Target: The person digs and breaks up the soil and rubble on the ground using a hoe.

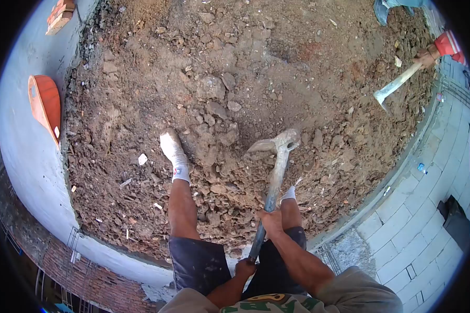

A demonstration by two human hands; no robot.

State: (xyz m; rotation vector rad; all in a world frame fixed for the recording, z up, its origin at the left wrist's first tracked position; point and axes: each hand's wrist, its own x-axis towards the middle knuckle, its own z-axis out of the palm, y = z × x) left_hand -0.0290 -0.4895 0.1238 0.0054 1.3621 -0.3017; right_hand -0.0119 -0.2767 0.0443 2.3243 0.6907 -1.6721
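Observation:
Both my hands grip the long handle of a hoe (274,182). My right hand (270,221) is wrapped round the middle of the shaft, and my left hand (245,268) closes on its lower end near my shorts. The dirt-caked hoe head is ahead of my feet, its blade pointing left over the loose soil (156,94); whether the blade touches the ground I cannot tell. Clods and stones (211,88) lie beyond the head. My legs straddle the handle, with a white-socked foot (174,148) on the left side.
At upper right, another person's hand (428,56) in a red sleeve holds a second hoe (397,86). An orange basin-like container (48,104) lies on the pale wall (26,125) at left, with bricks (60,16) above. A block wall (418,208) borders the right side.

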